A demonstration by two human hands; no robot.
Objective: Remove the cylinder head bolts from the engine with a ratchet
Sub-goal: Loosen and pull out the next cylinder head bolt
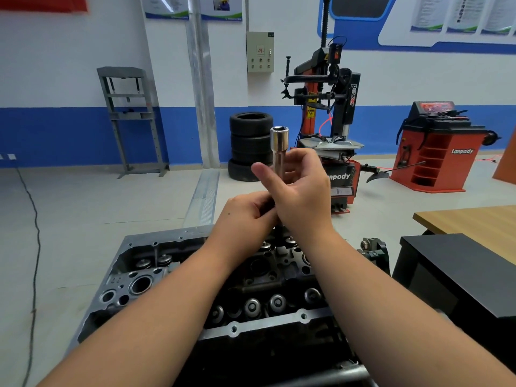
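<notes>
Both hands are raised above the engine's cylinder head (156, 277), which lies low in the view with valve springs and bolt holes exposed. My right hand (301, 191) grips a long chrome socket (279, 143) that stands upright with its open end pointing up. My left hand (245, 216) is curled around the dark lower end of the tool just beneath the right hand. Most of the tool below the socket is hidden by my fingers, so I cannot tell whether a ratchet is attached.
A black cabinet (460, 277) and a wooden tabletop (474, 219) stand at the right. On the floor behind are a stack of tyres (251, 141), a red tyre changer (326, 113), an orange wheel balancer (438, 152) and a grey press frame (131, 118).
</notes>
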